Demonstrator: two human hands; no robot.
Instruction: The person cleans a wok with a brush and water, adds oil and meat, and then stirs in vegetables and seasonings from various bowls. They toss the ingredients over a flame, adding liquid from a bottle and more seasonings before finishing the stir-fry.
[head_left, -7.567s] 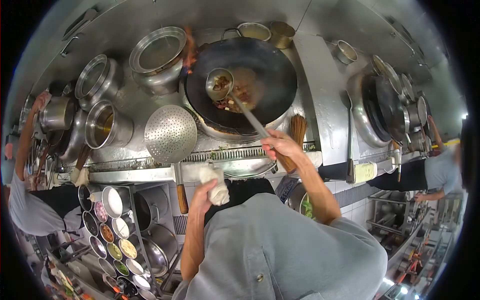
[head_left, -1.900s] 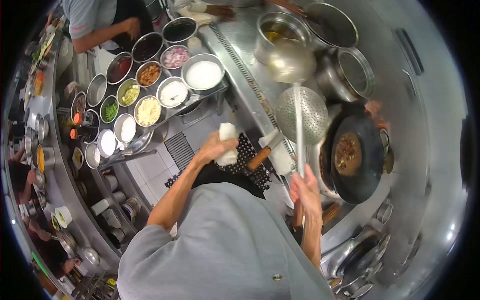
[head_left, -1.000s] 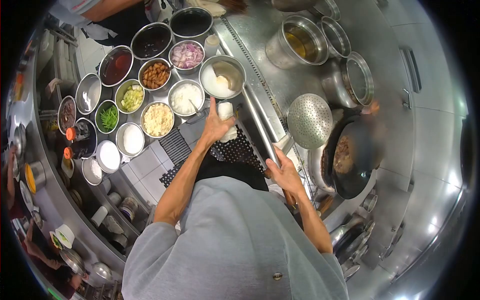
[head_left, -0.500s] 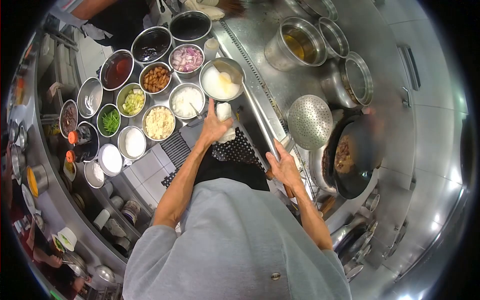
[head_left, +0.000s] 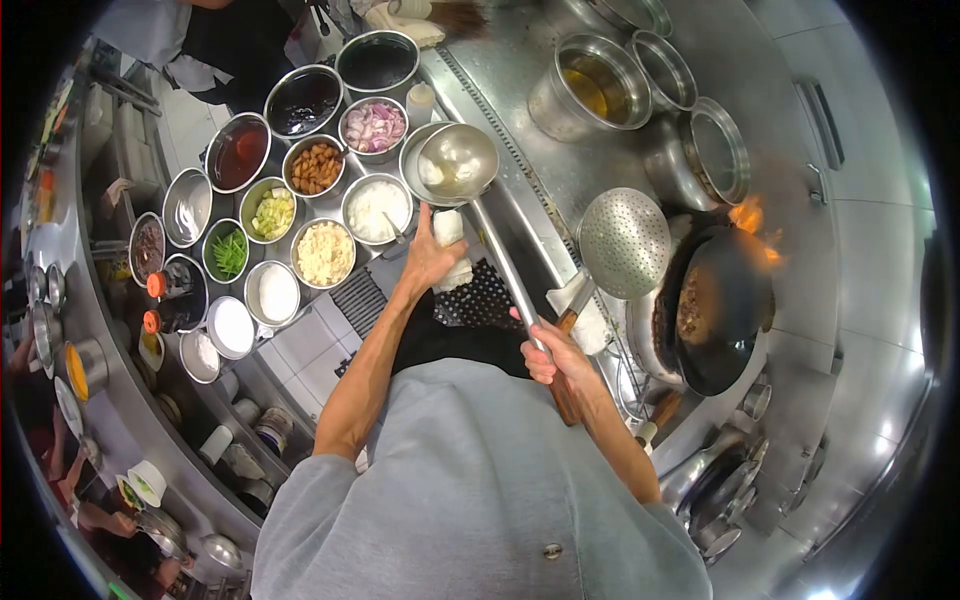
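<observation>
Scooping seasoning: long-handled steel ladle (head_left: 458, 160) at upper centre, over round steel bowl of white powder (head_left: 409, 166). Right hand (head_left: 550, 358) curled round its handle; left hand (head_left: 430, 262) clutching white cloth (head_left: 455, 270). Next calls for level carrying.

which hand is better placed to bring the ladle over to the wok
Right: the right hand grips the ladle handle on the wok side; the left hand holds a cloth.
</observation>
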